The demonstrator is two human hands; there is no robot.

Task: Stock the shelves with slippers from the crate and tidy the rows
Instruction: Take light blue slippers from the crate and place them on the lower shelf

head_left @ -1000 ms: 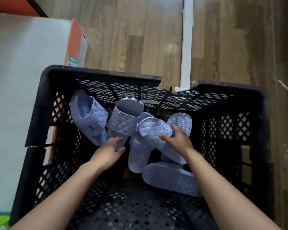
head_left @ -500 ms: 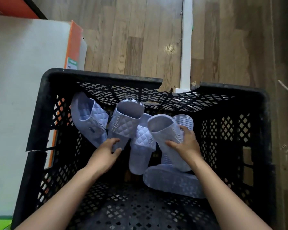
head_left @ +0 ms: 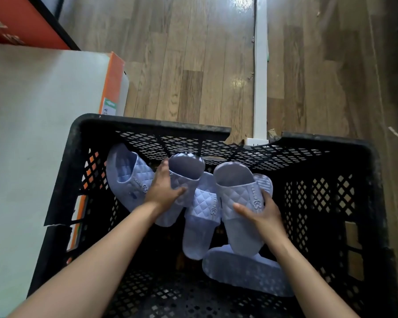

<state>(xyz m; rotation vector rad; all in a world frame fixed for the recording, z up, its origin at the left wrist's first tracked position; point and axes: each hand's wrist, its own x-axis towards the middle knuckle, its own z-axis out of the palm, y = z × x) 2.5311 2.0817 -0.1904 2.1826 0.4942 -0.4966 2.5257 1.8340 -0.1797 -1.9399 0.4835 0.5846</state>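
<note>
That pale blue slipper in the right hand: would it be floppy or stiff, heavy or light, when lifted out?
Probably light: the right hand grips the slipper by its quilted strap alone, thumb on top. Likely fairly stiff: its sole runs straight past the grip without sagging. The strap forms an open arch, so it seems springy rather than limp.

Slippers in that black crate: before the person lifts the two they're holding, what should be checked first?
1. Grip of left hand on first slipper: ok.
2. Grip of right hand on second slipper: ok.
3. Both held slippers free of the middle slipper: cannot tell, they overlap it.
4. Way up past the crate rim open: ok.
5. The two make a matching pair: cannot tell.
</note>
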